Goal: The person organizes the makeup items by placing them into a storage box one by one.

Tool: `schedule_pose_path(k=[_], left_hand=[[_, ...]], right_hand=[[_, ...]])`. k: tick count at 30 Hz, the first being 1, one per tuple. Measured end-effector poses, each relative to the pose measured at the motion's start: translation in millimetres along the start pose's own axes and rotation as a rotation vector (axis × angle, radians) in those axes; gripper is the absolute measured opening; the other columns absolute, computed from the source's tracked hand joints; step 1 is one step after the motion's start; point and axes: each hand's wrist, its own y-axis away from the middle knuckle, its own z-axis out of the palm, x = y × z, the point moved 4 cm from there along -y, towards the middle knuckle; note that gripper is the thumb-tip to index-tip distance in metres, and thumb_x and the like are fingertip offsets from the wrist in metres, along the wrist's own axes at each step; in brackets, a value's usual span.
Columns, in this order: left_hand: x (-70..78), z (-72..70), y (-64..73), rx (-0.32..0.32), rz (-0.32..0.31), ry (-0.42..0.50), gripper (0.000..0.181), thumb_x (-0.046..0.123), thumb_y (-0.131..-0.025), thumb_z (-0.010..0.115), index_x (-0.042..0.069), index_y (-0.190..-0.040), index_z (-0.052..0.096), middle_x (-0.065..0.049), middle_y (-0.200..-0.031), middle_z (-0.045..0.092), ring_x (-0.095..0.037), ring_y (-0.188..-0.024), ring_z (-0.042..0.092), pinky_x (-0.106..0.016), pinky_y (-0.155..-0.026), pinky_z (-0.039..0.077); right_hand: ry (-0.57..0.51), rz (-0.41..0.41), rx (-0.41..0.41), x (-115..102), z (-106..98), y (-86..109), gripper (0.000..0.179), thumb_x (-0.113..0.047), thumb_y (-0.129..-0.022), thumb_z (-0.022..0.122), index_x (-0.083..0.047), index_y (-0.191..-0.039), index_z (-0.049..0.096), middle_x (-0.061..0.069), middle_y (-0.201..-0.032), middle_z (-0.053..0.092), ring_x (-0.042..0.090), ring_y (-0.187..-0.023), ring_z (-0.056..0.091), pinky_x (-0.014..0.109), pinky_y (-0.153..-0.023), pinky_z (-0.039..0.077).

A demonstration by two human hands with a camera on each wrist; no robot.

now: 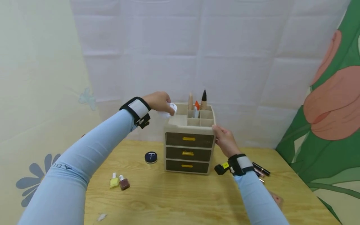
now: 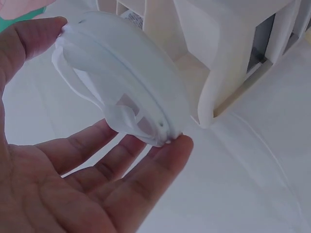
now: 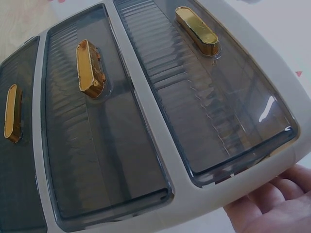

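A white round powder puff (image 2: 141,63) with a ribbon band is pinched between the thumb and fingertips of my left hand (image 1: 158,100). That hand is at the upper left corner of a cream desktop organizer (image 1: 174,128), with the puff beside its open top tray. My right hand (image 1: 225,141) grips the organizer's upper right side; in the right wrist view its fingers (image 3: 272,194) curl at the side edge. Three dark see-through drawers with gold handles (image 3: 90,68) are closed. In the top compartments stand a black-tipped pen (image 1: 204,98), a beige tube (image 1: 190,100) and an orange-capped tube (image 1: 196,109).
On the wooden table (image 1: 157,200), a dark round compact (image 1: 151,157) lies left of the organizer. Yellow (image 1: 113,181) and brown nail polish bottles (image 1: 124,182) are farther left. Several dark cosmetic tubes (image 1: 261,168) lie by the right wrist. A white cloth (image 1: 152,47) hangs behind.
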Motion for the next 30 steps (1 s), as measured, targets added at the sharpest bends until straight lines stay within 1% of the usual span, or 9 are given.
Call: schedule_pose_path(k=[4,7,10,12,14,16,19,25,30], left_hand=[[2.5,-0.4,-11.2,-0.01,0.001,0.015,0.038,0.028,-0.081,0.073,-0.001,-0.105,0.065,-0.012,-0.097,0.065,-0.02,-0.081,0.059,-0.03,-0.07,0.052],[3.7,1.8,-19.0,-0.014,0.002,0.031,0.036,0.028,-0.081,0.073,0.0,-0.103,0.067,-0.009,-0.093,0.065,-0.018,-0.079,0.058,-0.03,-0.071,0.053],[5.2,5.8,-27.2,-0.009,0.006,0.026,0.029,0.03,-0.08,0.074,0.003,-0.091,0.068,-0.003,-0.081,0.062,-0.014,-0.071,0.054,-0.028,-0.066,0.051],[6.1,8.8,-33.2,-0.01,0.0,0.018,0.026,0.029,-0.079,0.076,0.007,-0.076,0.063,0.002,-0.068,0.055,-0.012,-0.063,0.05,-0.025,-0.06,0.048],[5.4,12.9,-41.6,-0.015,-0.019,-0.001,0.032,0.029,-0.077,0.077,0.01,-0.065,0.055,0.004,-0.06,0.048,-0.01,-0.057,0.044,-0.024,-0.054,0.042],[4.1,17.2,-49.2,-0.028,-0.037,-0.014,0.04,0.028,-0.076,0.079,0.013,-0.059,0.046,0.006,-0.054,0.041,-0.01,-0.052,0.04,-0.023,-0.05,0.038],[2.8,23.5,-57.0,-0.057,-0.058,-0.037,0.041,0.028,-0.076,0.08,0.013,-0.062,0.044,0.005,-0.058,0.039,-0.011,-0.054,0.038,-0.024,-0.051,0.035],[2.3,33.3,-59.9,-0.095,-0.015,-0.118,0.028,0.023,-0.075,0.079,0.007,-0.081,0.058,-0.001,-0.079,0.054,-0.015,-0.073,0.049,-0.026,-0.063,0.043],[-1.2,42.4,-66.1,-0.133,0.012,-0.145,0.023,0.02,-0.075,0.079,0.003,-0.083,0.065,-0.002,-0.078,0.06,-0.015,-0.071,0.052,-0.025,-0.063,0.046]], right_hand=[[0.021,0.006,0.003,0.8,2.7,-0.7,0.058,-0.036,-0.099,0.055,0.01,-0.134,0.047,-0.003,-0.102,0.062,0.009,-0.097,0.059,0.025,-0.082,0.051],[0.032,0.011,0.001,1.1,4.4,-0.7,0.059,-0.036,-0.1,0.053,0.01,-0.136,0.046,-0.002,-0.104,0.062,0.01,-0.097,0.058,0.025,-0.083,0.051],[0.026,0.013,0.001,1.6,5.6,0.1,0.057,-0.034,-0.101,0.052,0.01,-0.136,0.046,-0.002,-0.102,0.062,0.01,-0.096,0.059,0.024,-0.082,0.051],[0.016,0.01,0.004,1.8,6.4,0.8,0.053,-0.032,-0.101,0.052,0.009,-0.134,0.048,-0.003,-0.1,0.063,0.009,-0.094,0.059,0.024,-0.081,0.051],[0.003,0.002,0.006,2.4,6.8,1.4,0.051,-0.032,-0.101,0.053,0.008,-0.131,0.05,-0.003,-0.098,0.063,0.009,-0.093,0.06,0.025,-0.08,0.051],[-0.009,-0.01,0.004,3.2,6.3,1.5,0.047,-0.032,-0.1,0.054,0.006,-0.127,0.055,-0.003,-0.097,0.064,0.009,-0.092,0.06,0.025,-0.079,0.052],[-0.004,-0.014,0.003,3.7,6.3,2.5,0.046,-0.034,-0.099,0.055,0.005,-0.125,0.056,-0.002,-0.098,0.063,0.009,-0.093,0.06,0.025,-0.08,0.052],[0.025,0.017,0.008,2.4,9.3,5.2,0.052,-0.033,-0.101,0.051,0.009,-0.132,0.049,0.0,-0.103,0.062,0.01,-0.097,0.059,0.026,-0.083,0.051],[0.011,0.023,-0.001,3.7,9.3,5.6,0.054,-0.033,-0.102,0.051,0.01,-0.134,0.047,0.001,-0.106,0.061,0.01,-0.098,0.059,0.026,-0.084,0.051]])
